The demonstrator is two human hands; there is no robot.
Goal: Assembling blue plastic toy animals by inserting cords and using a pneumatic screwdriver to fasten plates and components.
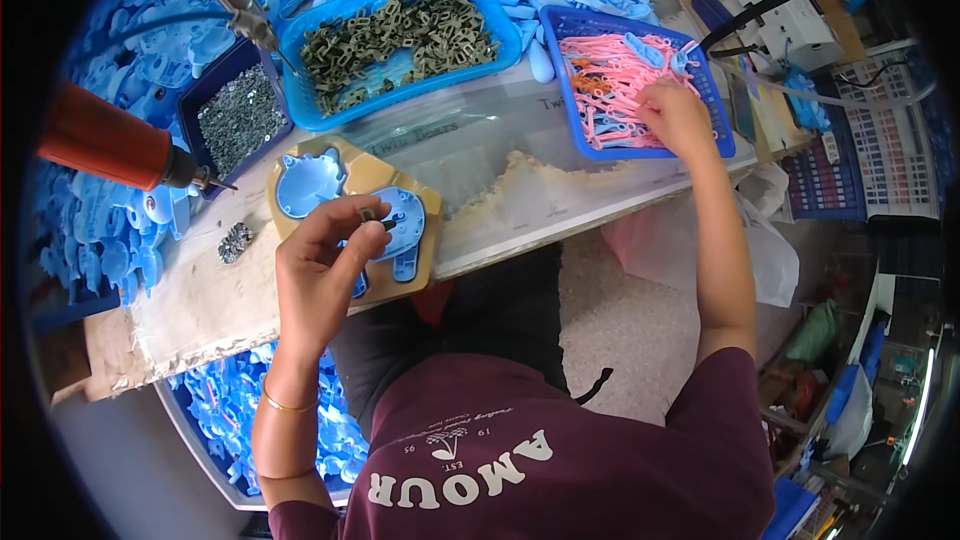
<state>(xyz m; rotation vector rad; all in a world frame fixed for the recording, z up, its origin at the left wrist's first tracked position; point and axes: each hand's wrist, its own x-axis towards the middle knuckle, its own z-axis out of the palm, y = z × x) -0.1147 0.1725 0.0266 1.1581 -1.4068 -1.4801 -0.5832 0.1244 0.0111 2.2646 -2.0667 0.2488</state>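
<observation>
1. Blue plastic shell [400, 225] lies on a tan wooden board [425, 245] at the near edge of the bench [200, 290], with a second blue shell [305, 182] on the board's far left.
2. Left hand [320, 270] hovers over the board – thumb and forefinger pinched on a small olive piece [368, 212], it seems, though it is tiny.
3. Right hand [678, 118] reaches far right into a blue basket [720, 130] of pink parts [610, 80]; fingers curled down among them – whether they grip one I cannot tell.
4. Larger blue basket [300, 100] of olive pieces [400, 35] sits beyond the board, a dark tray of screws [240, 120] to its left.
</observation>
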